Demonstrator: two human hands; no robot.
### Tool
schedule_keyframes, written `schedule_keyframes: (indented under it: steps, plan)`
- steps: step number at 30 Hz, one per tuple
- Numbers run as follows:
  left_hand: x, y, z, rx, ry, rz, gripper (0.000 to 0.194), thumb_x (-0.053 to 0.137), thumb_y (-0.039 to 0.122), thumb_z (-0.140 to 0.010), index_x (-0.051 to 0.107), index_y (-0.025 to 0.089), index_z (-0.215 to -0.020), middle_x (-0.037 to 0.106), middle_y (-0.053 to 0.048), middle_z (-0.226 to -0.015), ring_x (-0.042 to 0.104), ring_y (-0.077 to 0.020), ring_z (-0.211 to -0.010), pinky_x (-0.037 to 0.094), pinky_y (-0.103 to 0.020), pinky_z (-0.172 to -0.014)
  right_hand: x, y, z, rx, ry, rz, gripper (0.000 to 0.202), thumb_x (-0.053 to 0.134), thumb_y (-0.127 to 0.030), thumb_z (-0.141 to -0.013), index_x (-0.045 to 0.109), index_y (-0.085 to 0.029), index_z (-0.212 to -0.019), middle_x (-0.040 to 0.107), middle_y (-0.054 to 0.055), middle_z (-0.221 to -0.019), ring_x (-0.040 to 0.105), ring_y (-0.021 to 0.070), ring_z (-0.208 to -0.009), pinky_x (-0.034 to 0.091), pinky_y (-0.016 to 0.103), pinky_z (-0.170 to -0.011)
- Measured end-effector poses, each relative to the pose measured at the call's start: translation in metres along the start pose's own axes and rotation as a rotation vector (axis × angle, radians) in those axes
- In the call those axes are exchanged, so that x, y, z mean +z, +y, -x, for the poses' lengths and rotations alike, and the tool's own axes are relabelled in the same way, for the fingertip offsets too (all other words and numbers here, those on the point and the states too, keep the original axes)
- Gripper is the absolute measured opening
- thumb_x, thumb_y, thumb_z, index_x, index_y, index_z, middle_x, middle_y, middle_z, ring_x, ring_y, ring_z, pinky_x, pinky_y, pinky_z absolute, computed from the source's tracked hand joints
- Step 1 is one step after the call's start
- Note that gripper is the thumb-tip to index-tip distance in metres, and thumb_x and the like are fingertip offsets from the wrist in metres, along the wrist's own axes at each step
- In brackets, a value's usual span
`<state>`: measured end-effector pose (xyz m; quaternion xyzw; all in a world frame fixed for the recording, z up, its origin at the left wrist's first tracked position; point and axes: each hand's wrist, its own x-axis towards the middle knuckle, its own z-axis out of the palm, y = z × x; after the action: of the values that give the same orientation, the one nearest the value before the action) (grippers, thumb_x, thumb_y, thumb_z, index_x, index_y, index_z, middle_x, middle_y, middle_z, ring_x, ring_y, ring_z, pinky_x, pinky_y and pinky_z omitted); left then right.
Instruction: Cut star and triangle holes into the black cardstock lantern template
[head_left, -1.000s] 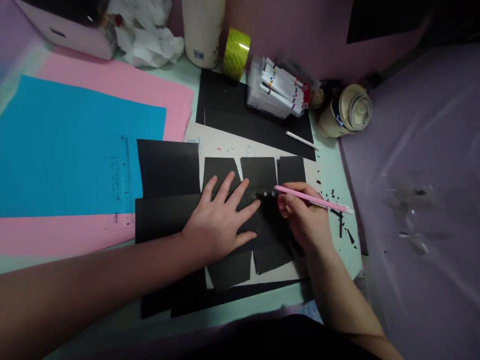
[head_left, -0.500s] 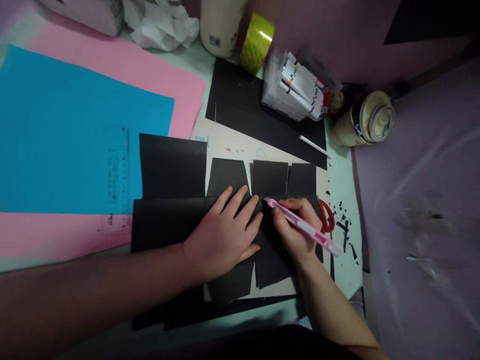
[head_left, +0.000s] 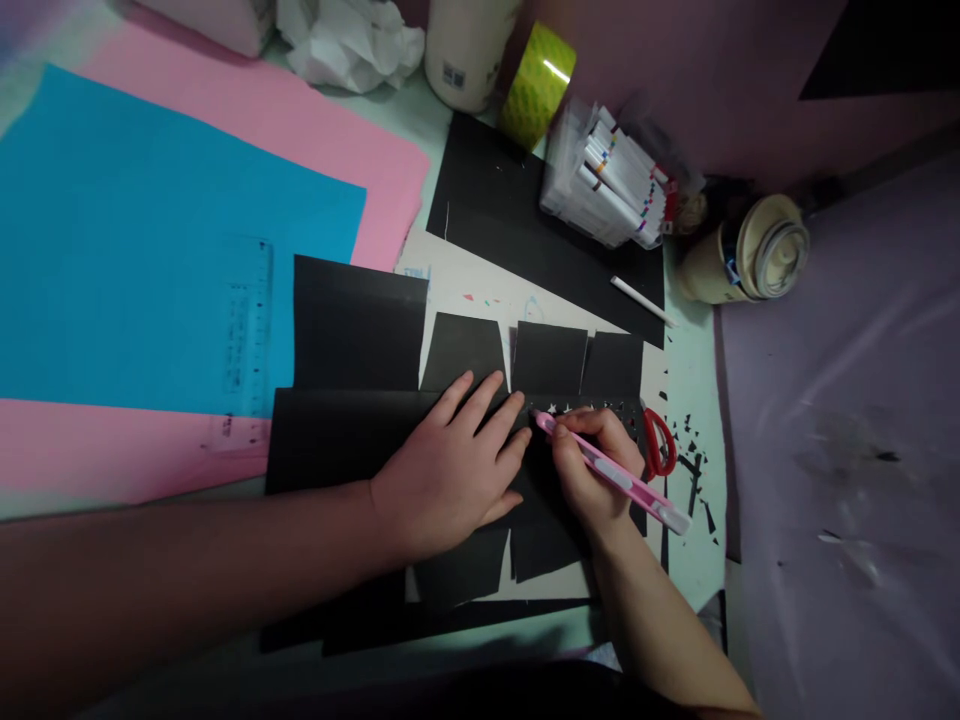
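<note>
Black card with cut flaps (head_left: 337, 430) lies on a white board (head_left: 491, 275). My left hand (head_left: 454, 475) rests flat on the card, fingers spread. In my right hand (head_left: 600, 465) is a pink utility knife (head_left: 619, 475), gripped like a pen. Its tip touches the card just right of my left fingertips. Small star-shaped cutouts (head_left: 553, 408) run in a row along the card by the knife tip. Red-handled scissors (head_left: 660, 443) lie beyond my right hand, their blades mostly hidden.
Blue paper (head_left: 150, 250) and pink paper (head_left: 390, 170) lie at left, under a clear ruler (head_left: 259, 330). Behind are yellow tape (head_left: 538, 85), a box of white markers (head_left: 622, 175) and a lidded cup (head_left: 750, 250). Black scraps (head_left: 697, 470) litter the right edge.
The whole view has shifted slightly. My right hand and the knife sit a little lower against the card, and more of the star cutouts shows. My left hand still presses the same spot.
</note>
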<state>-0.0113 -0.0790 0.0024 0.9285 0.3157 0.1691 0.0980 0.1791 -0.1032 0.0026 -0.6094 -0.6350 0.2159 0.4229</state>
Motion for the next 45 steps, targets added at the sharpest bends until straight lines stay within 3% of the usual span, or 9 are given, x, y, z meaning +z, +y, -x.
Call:
schedule_keyframes:
  steps: [15,22,28,45]
  plan:
    - [0.002,-0.001,0.001,0.016,0.004,-0.017,0.056,0.063,0.051,-0.087,0.064,0.012,-0.127,0.057,-0.018,-0.141,0.046,-0.0429,-0.134,0.034,-0.058,-0.111,0.002,-0.001,0.000,-0.095,0.009,0.079,0.011,0.060,-0.014,-0.084,0.057,-0.022,-0.078,0.067,0.000,-0.075,0.063,0.0147,-0.065,0.051,0.028,-0.059]
    - [0.003,-0.001,0.000,0.022,0.017,-0.018,0.054,0.062,0.051,-0.088,0.066,0.011,-0.124,0.057,-0.019,-0.140,0.047,-0.0437,-0.133,0.035,-0.059,-0.111,-0.007,-0.009,-0.004,-0.158,-0.189,0.286,0.009,0.063,-0.015,-0.084,0.059,-0.022,-0.089,0.068,-0.001,-0.077,0.062,0.0114,-0.060,0.050,0.023,-0.057]
    - [0.003,-0.001,0.001,0.020,0.002,-0.005,0.052,0.064,0.050,-0.087,0.068,0.010,-0.119,0.058,-0.019,-0.139,0.047,-0.0438,-0.133,0.034,-0.059,-0.111,0.001,0.000,-0.007,-0.261,-0.138,0.268,0.012,0.063,-0.012,-0.082,0.055,-0.022,-0.084,0.064,-0.001,-0.074,0.059,0.0109,-0.058,0.048,0.023,-0.056]
    - [0.002,0.000,-0.001,-0.002,-0.013,0.008,0.054,0.066,0.051,-0.085,0.067,0.011,-0.121,0.058,-0.018,-0.139,0.047,-0.0434,-0.133,0.033,-0.059,-0.111,0.002,0.006,-0.009,-0.378,-0.148,0.268,0.018,0.061,-0.007,-0.081,0.051,-0.022,-0.080,0.060,-0.002,-0.069,0.057,0.0101,-0.056,0.045,0.021,-0.053]
